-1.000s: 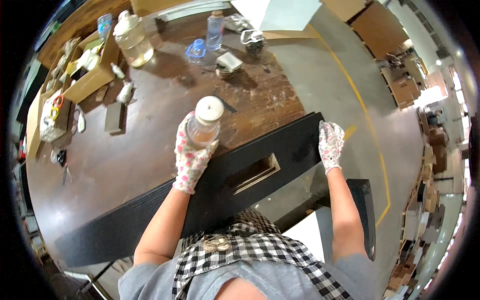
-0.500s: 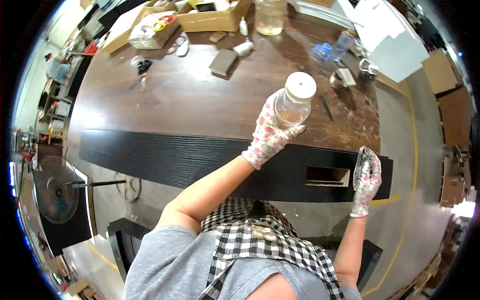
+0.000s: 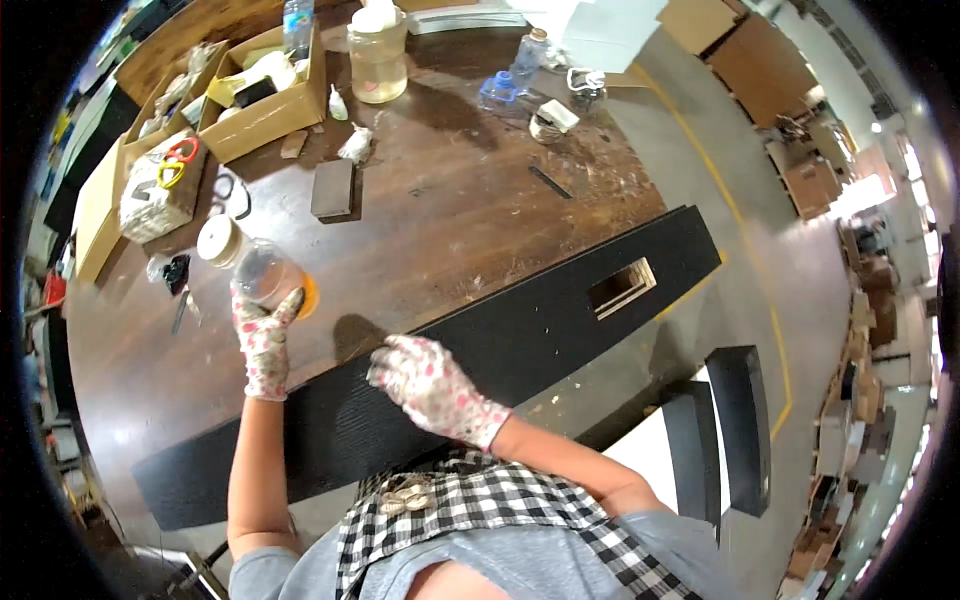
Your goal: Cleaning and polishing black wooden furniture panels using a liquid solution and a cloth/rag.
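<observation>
My left hand (image 3: 264,352), in a white glove with pink spots, grips a clear bottle (image 3: 262,274) with a white lid and some amber liquid at its bottom. The bottle leans to the left above the brown table. In a matching glove, my right hand (image 3: 432,392) hovers over the long black board (image 3: 515,335), its fingers bent and close together. Whatever those fingers may hold is hidden beneath them. The board lies along the table's near edge and has a rectangular cut-out toward its right end.
Cardboard boxes (image 3: 262,125) with supplies stand at the back left, beside a wrapped bundle (image 3: 150,200) carrying scissors (image 3: 175,165). A dark block (image 3: 333,188) lies mid-table. Farther back are a large jar of liquid (image 3: 378,65), a clear bottle (image 3: 528,58) and a small jar (image 3: 548,124).
My left hand has carried the bottle leftward and tilted it. My right hand has come from the board's right end to its middle. The view has turned.
</observation>
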Demonstrator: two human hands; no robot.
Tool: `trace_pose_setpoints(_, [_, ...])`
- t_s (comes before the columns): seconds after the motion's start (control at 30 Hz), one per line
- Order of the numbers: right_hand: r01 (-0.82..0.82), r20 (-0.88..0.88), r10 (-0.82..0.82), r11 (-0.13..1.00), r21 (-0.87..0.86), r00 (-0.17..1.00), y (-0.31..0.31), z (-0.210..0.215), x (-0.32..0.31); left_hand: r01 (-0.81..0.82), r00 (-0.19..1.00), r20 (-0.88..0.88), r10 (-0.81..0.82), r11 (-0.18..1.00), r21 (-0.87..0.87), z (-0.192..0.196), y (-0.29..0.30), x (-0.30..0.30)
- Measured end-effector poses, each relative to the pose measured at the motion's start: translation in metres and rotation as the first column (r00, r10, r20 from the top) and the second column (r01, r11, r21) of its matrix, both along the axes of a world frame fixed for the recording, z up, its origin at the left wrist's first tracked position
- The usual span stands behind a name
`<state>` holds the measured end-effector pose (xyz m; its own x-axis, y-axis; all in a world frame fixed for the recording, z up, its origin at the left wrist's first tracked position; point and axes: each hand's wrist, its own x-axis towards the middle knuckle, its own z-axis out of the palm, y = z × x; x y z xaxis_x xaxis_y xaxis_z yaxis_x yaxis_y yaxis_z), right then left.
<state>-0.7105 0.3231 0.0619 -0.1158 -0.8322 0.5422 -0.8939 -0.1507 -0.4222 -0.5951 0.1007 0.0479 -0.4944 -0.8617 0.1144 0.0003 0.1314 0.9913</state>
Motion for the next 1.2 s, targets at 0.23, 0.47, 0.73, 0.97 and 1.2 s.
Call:
trace_pose_setpoints(0.23, [0.654, -0.184, -0.640, 0.756, 0.020, 0.746, 0.055, -0.008, -0.080, 0.133, 0.990, 0.021, -0.137, 0.979, 0.153, -0.018, -0.057, 0.018])
trace_pose_setpoints(0.47, [0.084, -0.055, -0.077, 0.988, 0.131, 0.996, 0.009, 0.001, 0.068, 0.117, 0.990, 0.066, -0.123, 0.990, 0.083, -0.062, -0.080, -0.014])
trace_pose_setpoints(0.73, [0.789, -0.206, -0.770, 0.614, 0.015, 0.603, 0.124, -0.019, -0.095, 0.011, 0.962, 0.271, -0.033, 0.997, 0.081, -0.039, -0.056, 0.030])
trace_pose_setpoints(0.97, [0.096, -0.063, -0.090, 0.990, 0.099, 0.994, 0.026, -0.007, 0.060, -0.196, 0.899, 0.329, 0.288, 0.938, -0.286, -0.016, -0.049, 0.151])
trace_pose_setpoints(1.2, [0.511, -0.124, -0.497, 0.848, 0.141, 0.859, 0.078, 0.001, -0.058, -0.537, 0.587, 0.358, 0.726, 0.680, -0.499, -0.004, -0.046, 0.342])
